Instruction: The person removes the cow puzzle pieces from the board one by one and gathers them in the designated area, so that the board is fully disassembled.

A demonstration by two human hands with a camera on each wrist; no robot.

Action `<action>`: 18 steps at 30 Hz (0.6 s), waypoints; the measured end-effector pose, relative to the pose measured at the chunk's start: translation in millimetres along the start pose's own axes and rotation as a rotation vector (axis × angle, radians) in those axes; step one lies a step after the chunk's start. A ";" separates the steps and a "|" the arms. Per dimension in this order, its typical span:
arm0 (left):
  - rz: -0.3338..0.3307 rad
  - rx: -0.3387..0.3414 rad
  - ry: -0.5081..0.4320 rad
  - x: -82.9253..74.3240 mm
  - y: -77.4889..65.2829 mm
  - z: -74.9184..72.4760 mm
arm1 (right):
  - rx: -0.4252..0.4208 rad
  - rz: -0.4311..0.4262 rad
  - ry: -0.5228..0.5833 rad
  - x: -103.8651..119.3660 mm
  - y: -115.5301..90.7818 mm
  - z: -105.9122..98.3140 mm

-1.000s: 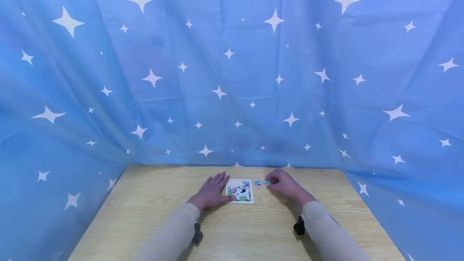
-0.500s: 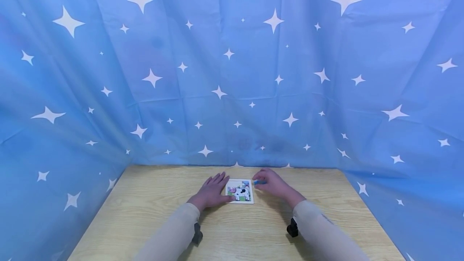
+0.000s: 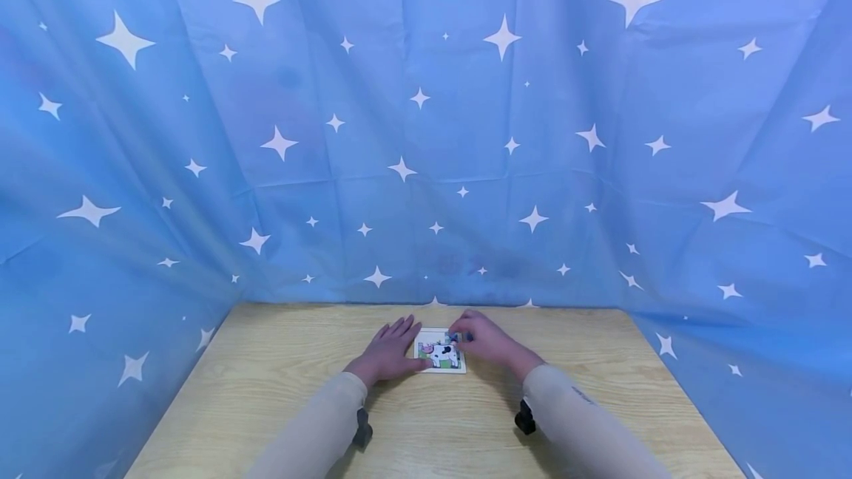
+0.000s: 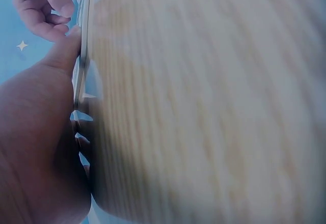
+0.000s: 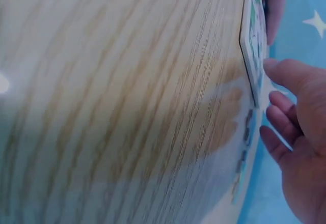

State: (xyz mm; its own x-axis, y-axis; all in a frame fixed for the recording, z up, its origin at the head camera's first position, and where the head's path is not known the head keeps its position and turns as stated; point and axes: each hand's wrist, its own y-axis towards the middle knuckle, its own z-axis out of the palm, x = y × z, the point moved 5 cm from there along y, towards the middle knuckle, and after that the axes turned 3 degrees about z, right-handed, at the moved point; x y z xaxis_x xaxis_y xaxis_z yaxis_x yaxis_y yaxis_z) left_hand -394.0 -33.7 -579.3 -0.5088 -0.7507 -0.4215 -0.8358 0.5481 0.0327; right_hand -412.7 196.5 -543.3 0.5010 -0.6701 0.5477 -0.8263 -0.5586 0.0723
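Note:
A small puzzle board (image 3: 431, 333) with a white border and a cow picture lies near the table's far edge. My left hand (image 3: 387, 355) lies along its left side, fingers spread and thumb over the lower left part. Over the upper right corner, my right hand (image 3: 484, 338) pinches a small blue puzzle piece (image 3: 454, 338), mostly covered by the fingers. In the right wrist view, the thumb of that hand is right at the board's face (image 5: 259, 56), and its other fingers are curled. Thin puzzle pieces (image 5: 247, 132) lie on the table just past the board's end.
The light wooden table (image 3: 279, 390) ends at a blue curtain (image 3: 426, 242) with white stars, which also hangs at both sides. Dark wrist cameras (image 3: 525, 418) sit under the sleeves.
My right hand has moved left from beside the board to over its upper right corner, carrying the blue puzzle piece. The left hand and the board have stayed put.

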 end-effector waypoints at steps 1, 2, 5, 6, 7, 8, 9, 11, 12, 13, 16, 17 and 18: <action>0.001 -0.001 -0.001 0.0 -0.2 -0.1 | 0.006 -0.003 -0.010 0.2 1.2 1.1; 0.001 -0.001 -0.001 0.3 -0.2 -0.1 | 0.013 -0.007 -0.016 0.5 2.4 2.1; 0.001 0.002 0.006 1.8 1.1 1.6 | 0.032 -0.016 -0.033 1.4 5.1 4.5; -0.001 0.003 0.007 2.4 1.6 1.9 | 0.038 -0.014 -0.035 1.6 5.7 5.1; -0.001 0.004 0.007 3.2 2.1 2.4 | 0.045 -0.011 -0.039 1.9 6.3 5.7; -0.003 0.005 0.004 3.7 2.6 2.9 | 0.051 -0.007 -0.037 2.4 6.7 6.1; -0.002 0.004 0.000 4.2 3.1 3.3 | 0.057 -0.002 -0.037 2.8 7.0 6.3; -0.001 0.004 0.001 6.5 4.6 4.8 | 0.065 0.008 -0.035 3.7 7.4 6.6; 0.000 0.001 0.008 8.7 5.7 6.7 | 0.068 0.010 -0.035 4.1 7.5 6.6; 0.002 -0.003 0.016 10.4 6.5 8.7 | 0.069 0.012 -0.037 4.5 7.5 6.5; -0.002 0.000 0.027 10.1 6.8 8.4 | 0.072 0.020 -0.044 5.1 7.1 6.1; -0.011 0.010 0.024 6.9 5.3 5.7 | 0.070 0.020 -0.044 5.3 7.0 5.9; -0.016 0.014 0.018 5.4 4.7 3.9 | 0.070 0.018 -0.045 5.7 6.9 5.6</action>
State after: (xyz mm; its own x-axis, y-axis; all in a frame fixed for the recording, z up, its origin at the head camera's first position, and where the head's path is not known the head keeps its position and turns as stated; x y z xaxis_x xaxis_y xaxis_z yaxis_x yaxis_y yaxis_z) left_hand -399.9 -33.8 -585.0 -0.4994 -0.7655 -0.4056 -0.8407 0.5413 0.0135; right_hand -414.1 186.1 -544.3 0.4987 -0.7006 0.5104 -0.8160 -0.5781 0.0039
